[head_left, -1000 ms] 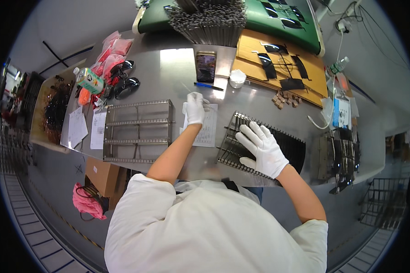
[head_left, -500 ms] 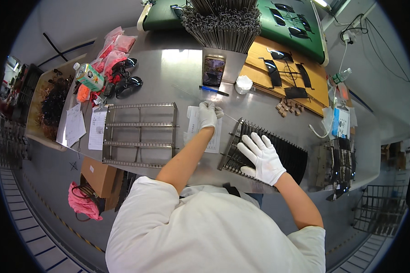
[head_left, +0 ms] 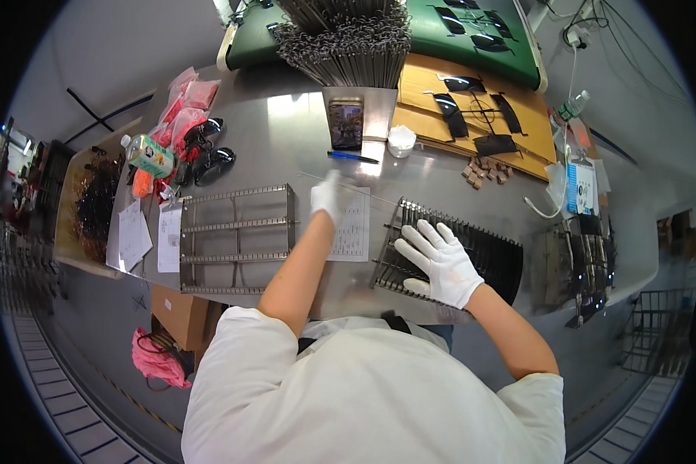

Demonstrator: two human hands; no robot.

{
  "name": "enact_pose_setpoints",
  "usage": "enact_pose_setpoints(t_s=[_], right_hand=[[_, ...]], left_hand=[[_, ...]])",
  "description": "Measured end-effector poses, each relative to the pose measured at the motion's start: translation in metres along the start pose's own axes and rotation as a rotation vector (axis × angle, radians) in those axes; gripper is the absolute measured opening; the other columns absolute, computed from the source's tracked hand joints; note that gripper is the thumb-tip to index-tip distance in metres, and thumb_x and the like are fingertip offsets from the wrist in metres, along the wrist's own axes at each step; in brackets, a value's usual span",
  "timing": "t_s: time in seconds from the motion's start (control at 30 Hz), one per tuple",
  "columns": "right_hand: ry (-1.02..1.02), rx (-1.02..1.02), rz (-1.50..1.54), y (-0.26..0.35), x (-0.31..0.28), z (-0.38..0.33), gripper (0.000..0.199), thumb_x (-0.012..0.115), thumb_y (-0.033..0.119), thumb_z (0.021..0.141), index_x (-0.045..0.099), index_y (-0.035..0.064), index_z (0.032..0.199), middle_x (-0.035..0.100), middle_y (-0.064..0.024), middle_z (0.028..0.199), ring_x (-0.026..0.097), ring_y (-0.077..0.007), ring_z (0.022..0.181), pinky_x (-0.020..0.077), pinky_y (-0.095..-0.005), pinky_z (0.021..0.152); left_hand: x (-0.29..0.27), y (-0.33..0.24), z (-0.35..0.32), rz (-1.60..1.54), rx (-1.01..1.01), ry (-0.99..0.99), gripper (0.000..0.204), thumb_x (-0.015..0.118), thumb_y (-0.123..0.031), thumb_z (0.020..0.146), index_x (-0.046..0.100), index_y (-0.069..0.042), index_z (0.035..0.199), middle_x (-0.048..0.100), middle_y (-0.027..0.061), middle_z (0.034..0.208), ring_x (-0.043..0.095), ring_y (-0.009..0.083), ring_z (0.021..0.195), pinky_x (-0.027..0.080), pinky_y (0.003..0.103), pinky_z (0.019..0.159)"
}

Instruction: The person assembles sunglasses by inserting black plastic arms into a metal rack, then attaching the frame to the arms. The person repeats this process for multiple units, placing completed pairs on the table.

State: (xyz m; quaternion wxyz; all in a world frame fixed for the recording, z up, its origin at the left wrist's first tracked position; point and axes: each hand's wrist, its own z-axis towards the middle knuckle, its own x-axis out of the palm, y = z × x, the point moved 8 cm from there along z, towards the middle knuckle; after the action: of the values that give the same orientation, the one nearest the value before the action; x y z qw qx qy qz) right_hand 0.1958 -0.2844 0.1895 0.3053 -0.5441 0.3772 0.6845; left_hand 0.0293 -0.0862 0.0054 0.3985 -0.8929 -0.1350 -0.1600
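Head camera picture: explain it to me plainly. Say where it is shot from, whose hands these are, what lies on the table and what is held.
This is one wide fisheye view from a camera on a person's head, looking down, so straight edges bend. Both gloved hands are the wearer's. The left hand is blurred and grips a thin metal rod above a printed sheet. The right hand lies flat on a dark slotted rack. On the steel table also lie an empty wire frame, a phone, a blue pen and a bundle of rods.

white gloves (head_left: 439, 263), green mat (head_left: 448, 39), blue pen (head_left: 353, 157)
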Motion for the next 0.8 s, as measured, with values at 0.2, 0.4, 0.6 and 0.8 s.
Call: enact_pose_setpoints(t_s=[0.2,0.4,0.6,0.8], right_hand=[[0.002,0.026,0.127,-0.012,-0.007,-0.002,0.073,0.075,0.042,0.083,0.054,0.0103,0.146,0.049,-0.0166,0.153,0.043,-0.0399,0.143,0.0326,-0.0558,0.118],[-0.006,0.156,-0.236,-0.107,-0.055,-0.076,0.071,0.072,0.042,0.085,0.054,0.0132,0.148,0.047,-0.0142,0.157,0.038,-0.0378,0.148,0.0221,-0.0576,0.123],[0.110,0.187,-0.026,-0.138,-0.022,-0.095,0.070,0.059,0.049,0.096,0.046,0.0112,0.154,0.041,-0.0175,0.161,0.037,-0.0405,0.149,0.0249,-0.0539,0.123],[0.072,0.178,0.018,-0.137,-0.022,-0.093,0.069,0.059,0.046,0.097,0.046,0.0087,0.153,0.042,-0.0199,0.159,0.038,-0.0421,0.147,0.0293,-0.0519,0.121]], left_hand=[[0.034,0.056,-0.003,0.103,-0.110,0.181,0.040,0.060,-0.037,0.105,0.063,-0.001,0.123,0.069,0.0117,0.114,0.065,0.0184,0.091,0.055,0.040,0.081],[-0.024,0.021,0.031,-0.208,0.137,0.174,0.039,0.063,-0.034,0.103,0.065,0.001,0.120,0.069,0.0093,0.120,0.067,0.0228,0.103,0.056,0.036,0.087],[0.040,0.047,-0.020,0.206,0.072,0.120,0.036,0.064,-0.032,0.104,0.064,-0.002,0.124,0.072,0.0082,0.102,0.070,0.0178,0.075,0.058,0.029,0.063],[0.046,0.033,-0.014,1.109,0.472,-0.004,0.037,0.060,-0.037,0.105,0.066,-0.006,0.087,0.068,0.0052,0.079,0.064,0.0117,0.066,0.050,0.027,0.055]])
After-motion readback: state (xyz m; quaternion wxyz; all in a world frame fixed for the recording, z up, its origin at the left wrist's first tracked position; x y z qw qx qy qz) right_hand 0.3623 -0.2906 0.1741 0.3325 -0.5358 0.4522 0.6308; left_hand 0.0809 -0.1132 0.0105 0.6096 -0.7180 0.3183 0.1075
